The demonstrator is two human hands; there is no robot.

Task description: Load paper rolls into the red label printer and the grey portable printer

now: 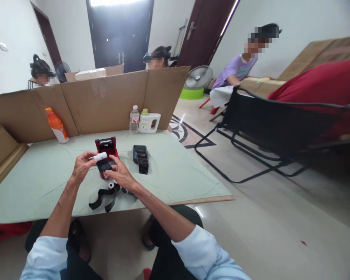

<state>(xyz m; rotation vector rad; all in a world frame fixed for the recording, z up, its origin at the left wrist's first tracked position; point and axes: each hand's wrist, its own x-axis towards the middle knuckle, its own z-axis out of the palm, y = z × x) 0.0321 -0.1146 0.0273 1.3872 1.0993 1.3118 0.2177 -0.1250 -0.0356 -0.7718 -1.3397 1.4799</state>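
Observation:
My left hand [83, 165] pinches the end of a white roll [100, 156], which looks like a paper roll. A wide black strip [104, 165] hangs from it, and my right hand [121, 172] grips the strip's right side. Directly behind my hands stands a small red device [105, 143] like a portable label printer, its lid raised; its lower part is partly hidden by my hands. Closer to me, a small white roll [111, 185] lies among loose curled black strips [97, 200]. Right of my hands lies a dark blue device [139, 149] with a black strip coming out.
A cardboard partition [105, 103] stands along the table's [181, 171] back. Before it are an orange bottle [57, 126], a clear bottle [134, 120] and a white jug [149, 122]. Folded cardboard [6, 155] lies left. A black folding chair [274, 128] and several people are beyond.

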